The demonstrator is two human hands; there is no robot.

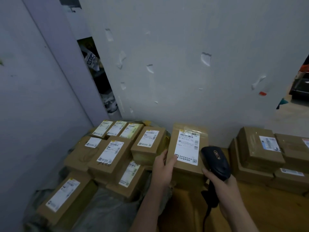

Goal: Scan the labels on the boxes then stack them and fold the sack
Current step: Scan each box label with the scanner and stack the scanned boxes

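Holding a brown box [187,158] by its left edge, the left hand [163,171] has its fingers [172,162] clamped on the cardboard, thumb on the white label [188,146]. The right hand [227,191], fingers wrapped around the grip, aims a black scanner [215,160] at the box's right side. Labelled boxes [110,153] lie heaped over a grey sack [103,210] on the floor's left; a stack [260,154] sits right, against the wall [167,72].

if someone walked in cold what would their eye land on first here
Probably the cardboard box held up at centre, its white label facing the camera, with the left hand on its edge. Just right of it, the right hand grips a black handheld scanner aimed at that label. Labelled boxes crowd the lower left, and a smaller stack sits at right.
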